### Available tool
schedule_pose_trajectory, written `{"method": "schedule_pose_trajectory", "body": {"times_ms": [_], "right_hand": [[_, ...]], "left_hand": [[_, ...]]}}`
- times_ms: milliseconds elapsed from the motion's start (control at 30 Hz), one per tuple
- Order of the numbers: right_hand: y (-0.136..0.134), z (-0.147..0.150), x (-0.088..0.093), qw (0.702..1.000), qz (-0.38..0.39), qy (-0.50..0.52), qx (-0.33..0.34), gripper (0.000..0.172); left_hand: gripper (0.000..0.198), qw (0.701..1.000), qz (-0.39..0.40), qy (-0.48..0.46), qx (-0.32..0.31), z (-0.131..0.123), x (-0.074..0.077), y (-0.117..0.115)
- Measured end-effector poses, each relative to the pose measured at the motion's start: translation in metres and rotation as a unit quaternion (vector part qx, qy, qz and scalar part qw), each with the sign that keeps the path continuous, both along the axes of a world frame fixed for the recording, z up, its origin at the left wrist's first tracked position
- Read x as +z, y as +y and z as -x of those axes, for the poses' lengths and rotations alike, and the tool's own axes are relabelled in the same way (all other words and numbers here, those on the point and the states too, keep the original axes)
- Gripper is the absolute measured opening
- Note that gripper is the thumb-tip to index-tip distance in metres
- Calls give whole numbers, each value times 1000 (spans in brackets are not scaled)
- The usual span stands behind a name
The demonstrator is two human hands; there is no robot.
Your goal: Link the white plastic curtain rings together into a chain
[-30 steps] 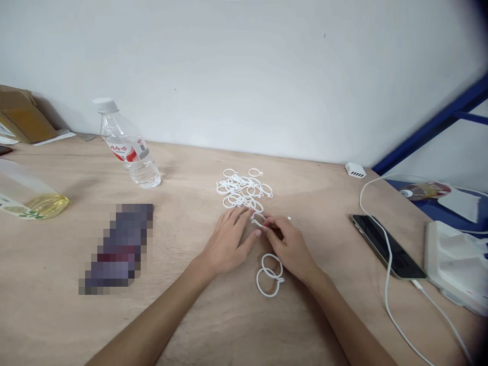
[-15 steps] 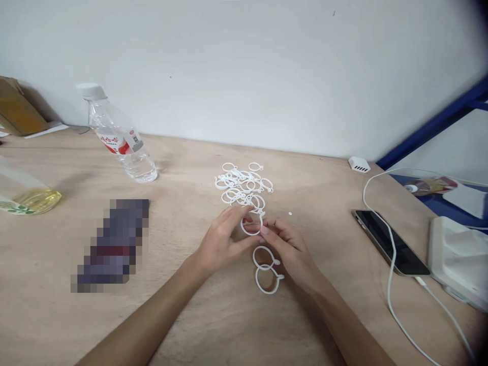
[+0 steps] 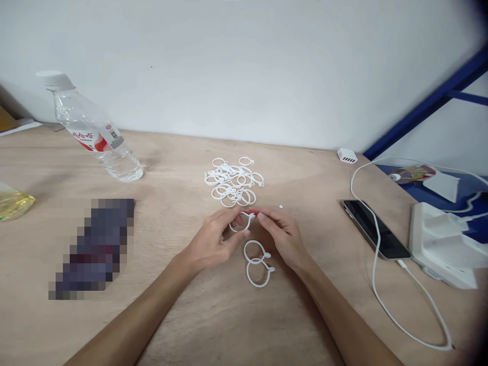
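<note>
My left hand [image 3: 218, 236] is closed on a white plastic curtain ring [image 3: 241, 229], held just above the table. At the small eyelet on the ring's right side, the thumb and fingers of my right hand [image 3: 281, 231] pinch together. Below my hands, two more white rings [image 3: 258, 285] lie on the wood, one overlapping the other, eyelets pointing right. A pile of similar rings [image 3: 232, 183] lies just beyond my fingers, several of them tangled or overlapping.
A clear water bottle [image 3: 97, 134] stands at the left, near a blurred dark item [image 3: 93, 241]. A bottle with yellow liquid [image 3: 17, 203] is at the left edge. On the right are a phone [image 3: 375, 229], a white cable [image 3: 375, 274] and a power strip [image 3: 438, 244].
My right fingers have shifted from the ring's lower right side up to its eyelet. The left hand keeps hold of the ring. The whole view has turned slightly right.
</note>
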State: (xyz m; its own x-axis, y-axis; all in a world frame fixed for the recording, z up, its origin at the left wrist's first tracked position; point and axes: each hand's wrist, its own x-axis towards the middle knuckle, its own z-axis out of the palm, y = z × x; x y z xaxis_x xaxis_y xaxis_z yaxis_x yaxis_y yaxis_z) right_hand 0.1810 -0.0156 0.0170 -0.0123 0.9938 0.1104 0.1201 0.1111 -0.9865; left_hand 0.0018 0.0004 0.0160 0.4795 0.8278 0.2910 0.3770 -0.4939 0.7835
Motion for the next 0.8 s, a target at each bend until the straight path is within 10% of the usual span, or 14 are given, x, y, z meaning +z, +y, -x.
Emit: {"method": "schedule_pose_trajectory", "body": {"times_ms": [800], "right_hand": [[2,-4,-4,999,-11,-34,2,16]], "left_hand": [[24,999,44,-8,-26,0,5,-1]]}}
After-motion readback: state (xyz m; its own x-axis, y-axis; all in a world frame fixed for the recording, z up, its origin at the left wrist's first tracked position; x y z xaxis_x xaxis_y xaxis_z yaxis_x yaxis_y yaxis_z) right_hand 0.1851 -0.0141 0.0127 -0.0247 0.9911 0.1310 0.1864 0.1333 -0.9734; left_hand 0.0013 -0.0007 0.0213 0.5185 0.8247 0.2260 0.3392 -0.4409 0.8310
